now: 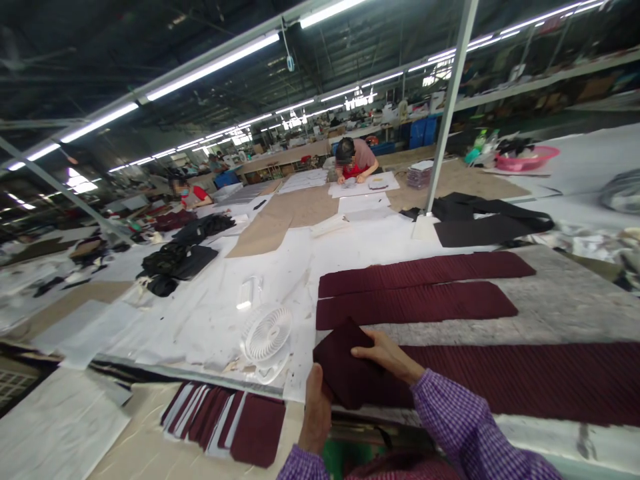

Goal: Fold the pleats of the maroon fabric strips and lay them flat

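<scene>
A dark maroon fabric panel (345, 360), perhaps several in a stack, is held up in front of me over the table's near edge. My left hand (317, 410) grips its lower left side, thumb up and fingers hidden. My right hand (389, 357) is closed on its right side, thumb and fingers on the upper face. Beside it, a long row of overlapping maroon panels (530, 380) runs to the right. Farther back lie two more overlapping rows, a middle one (415, 305) and a far one (425, 272).
On the left, maroon and pale panels (215, 423) lie fanned out on a beige surface. A white fan (267, 333) stands near the table edge. Behind the rows are a metal post (447, 120), black fabric (490, 223) and a pink basin (527, 159). One person (356, 160) leans over the far table.
</scene>
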Motion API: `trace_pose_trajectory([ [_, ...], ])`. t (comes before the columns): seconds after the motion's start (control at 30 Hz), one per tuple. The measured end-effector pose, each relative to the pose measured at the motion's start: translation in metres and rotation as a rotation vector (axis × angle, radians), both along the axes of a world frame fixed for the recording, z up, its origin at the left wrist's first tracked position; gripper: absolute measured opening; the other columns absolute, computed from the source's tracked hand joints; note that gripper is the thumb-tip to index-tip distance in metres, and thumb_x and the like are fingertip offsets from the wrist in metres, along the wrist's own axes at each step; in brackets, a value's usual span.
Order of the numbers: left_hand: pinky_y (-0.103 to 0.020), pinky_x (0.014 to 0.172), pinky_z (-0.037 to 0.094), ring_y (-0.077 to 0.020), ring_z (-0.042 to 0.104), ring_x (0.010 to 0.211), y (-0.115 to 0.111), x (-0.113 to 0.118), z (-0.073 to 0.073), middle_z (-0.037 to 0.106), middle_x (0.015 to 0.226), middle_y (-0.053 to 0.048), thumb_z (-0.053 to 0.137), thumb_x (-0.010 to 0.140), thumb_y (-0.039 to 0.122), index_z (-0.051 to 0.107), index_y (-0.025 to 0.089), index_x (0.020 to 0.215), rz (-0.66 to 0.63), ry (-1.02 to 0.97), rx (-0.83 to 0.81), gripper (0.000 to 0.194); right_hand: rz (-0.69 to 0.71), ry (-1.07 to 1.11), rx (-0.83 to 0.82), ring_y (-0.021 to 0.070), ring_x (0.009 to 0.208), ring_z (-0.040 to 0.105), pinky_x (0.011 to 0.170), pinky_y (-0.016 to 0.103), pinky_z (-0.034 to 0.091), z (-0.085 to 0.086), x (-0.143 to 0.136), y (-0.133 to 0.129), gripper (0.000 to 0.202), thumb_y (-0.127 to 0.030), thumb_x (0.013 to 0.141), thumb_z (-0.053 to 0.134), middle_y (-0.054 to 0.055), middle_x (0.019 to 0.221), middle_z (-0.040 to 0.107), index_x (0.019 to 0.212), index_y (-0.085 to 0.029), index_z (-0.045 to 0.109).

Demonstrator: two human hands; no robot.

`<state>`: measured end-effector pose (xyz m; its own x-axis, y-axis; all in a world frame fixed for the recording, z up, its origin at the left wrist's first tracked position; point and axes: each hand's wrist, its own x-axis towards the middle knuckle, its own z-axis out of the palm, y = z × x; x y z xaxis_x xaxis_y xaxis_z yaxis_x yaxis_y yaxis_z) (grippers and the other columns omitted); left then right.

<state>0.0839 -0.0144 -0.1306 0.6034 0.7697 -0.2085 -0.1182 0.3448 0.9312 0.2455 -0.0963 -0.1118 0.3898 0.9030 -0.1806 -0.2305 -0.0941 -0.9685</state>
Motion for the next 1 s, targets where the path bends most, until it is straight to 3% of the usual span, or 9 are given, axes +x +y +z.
trace_pose_trajectory([
  [0.07, -0.044, 0.107, 0.037, -0.0283, 0.054, 0.120, -0.001, -0.005, 0.015, 0.064, 0.123, -0.012, 0.056, 0.074, 0.066, 0.060, 0.021, 0.122, -0.016, -0.106, -0.081, 0.067, 0.030, -0.037, 0.010, 0.0197, 0.071, 0.066, 0.063, 0.030, 0.052, 0.030, 0.000, 0.006, 0.027, -0.032, 0.071, 0.069, 0.003, 0.078, 0.072, 0.091, -0.014, 0.067],
  [0.17, -0.043, 0.108, 0.037, -0.0278, 0.053, 0.122, -0.003, -0.010, 0.037, 0.063, 0.125, -0.010, 0.072, 0.070, 0.046, 0.057, 0.024, 0.124, 0.055, -0.101, -0.074, 0.061, 0.026, -0.153, 0.029, 0.0194, 0.070, 0.063, 0.060, 0.029, 0.050, 0.058, -0.008, 0.015, 0.022, -0.029, 0.071, 0.068, 0.002, 0.076, 0.070, 0.089, -0.015, 0.067],
  [0.3, -0.042, 0.110, 0.035, -0.0290, 0.049, 0.126, -0.007, -0.011, 0.056, 0.066, 0.121, -0.008, 0.075, 0.069, 0.038, 0.068, 0.023, 0.106, 0.221, 0.002, 0.071, 0.040, -0.174, -0.415, 0.105, 0.0176, 0.071, 0.052, 0.062, 0.029, 0.042, 0.070, -0.036, 0.022, 0.012, -0.024, 0.068, 0.068, 0.001, 0.076, 0.059, 0.075, -0.020, 0.060],
  [0.43, -0.039, 0.108, 0.038, -0.0285, 0.053, 0.122, -0.009, -0.018, 0.067, 0.066, 0.121, -0.005, 0.078, 0.066, 0.033, 0.069, 0.025, 0.107, 0.358, -0.016, 0.273, 0.043, -0.301, -0.623, 0.263, 0.0160, 0.066, 0.044, 0.060, 0.030, 0.035, 0.081, -0.060, 0.021, 0.012, -0.020, 0.072, 0.061, 0.000, 0.069, 0.047, 0.065, -0.021, 0.052],
  [0.5, -0.040, 0.102, 0.044, -0.0288, 0.060, 0.111, -0.003, -0.027, 0.076, 0.071, 0.108, -0.006, 0.075, 0.069, 0.036, 0.072, 0.022, 0.100, 0.331, 0.038, 0.279, 0.034, -0.253, -0.529, 0.241, 0.0138, 0.061, 0.044, 0.055, 0.027, 0.034, 0.092, -0.061, 0.018, 0.013, -0.019, 0.071, 0.064, -0.002, 0.066, 0.048, 0.067, -0.021, 0.052],
  [0.57, -0.040, 0.098, 0.046, -0.0294, 0.063, 0.103, 0.006, -0.039, 0.088, 0.074, 0.095, -0.007, 0.075, 0.068, 0.038, 0.074, 0.018, 0.089, 0.253, 0.098, 0.173, 0.029, -0.067, -0.223, 0.159, 0.0131, 0.062, 0.050, 0.056, 0.025, 0.038, 0.105, -0.055, 0.017, 0.015, -0.019, 0.068, 0.069, -0.003, 0.068, 0.054, 0.074, -0.020, 0.055],
  [0.7, -0.042, 0.101, 0.045, -0.0281, 0.060, 0.111, 0.017, -0.054, 0.113, 0.071, 0.110, -0.007, 0.077, 0.067, 0.034, 0.067, 0.020, 0.109, 0.165, -0.053, -0.105, 0.045, 0.325, 0.258, 0.140, 0.0173, 0.078, 0.063, 0.075, 0.030, 0.048, 0.120, -0.040, 0.018, 0.029, -0.025, 0.070, 0.073, 0.002, 0.084, 0.068, 0.096, -0.015, 0.066],
  [0.83, -0.042, 0.105, 0.042, -0.0266, 0.057, 0.117, 0.014, -0.053, 0.129, 0.068, 0.117, -0.009, 0.075, 0.070, 0.028, 0.061, 0.020, 0.120, 0.207, -0.199, -0.271, 0.053, 0.372, 0.321, 0.142, 0.0181, 0.080, 0.066, 0.080, 0.032, 0.050, 0.116, -0.043, 0.025, 0.039, -0.026, 0.069, 0.076, 0.005, 0.091, 0.071, 0.106, -0.015, 0.067],
  [1.0, -0.044, 0.109, 0.038, -0.0271, 0.055, 0.120, 0.012, -0.063, 0.134, 0.066, 0.121, -0.010, 0.072, 0.074, 0.033, 0.058, 0.021, 0.125, 0.272, -0.295, -0.297, 0.054, 0.338, 0.255, 0.153, 0.0193, 0.080, 0.066, 0.077, 0.032, 0.051, 0.111, -0.053, 0.036, 0.041, -0.027, 0.071, 0.077, 0.005, 0.094, 0.072, 0.109, -0.017, 0.066],
])
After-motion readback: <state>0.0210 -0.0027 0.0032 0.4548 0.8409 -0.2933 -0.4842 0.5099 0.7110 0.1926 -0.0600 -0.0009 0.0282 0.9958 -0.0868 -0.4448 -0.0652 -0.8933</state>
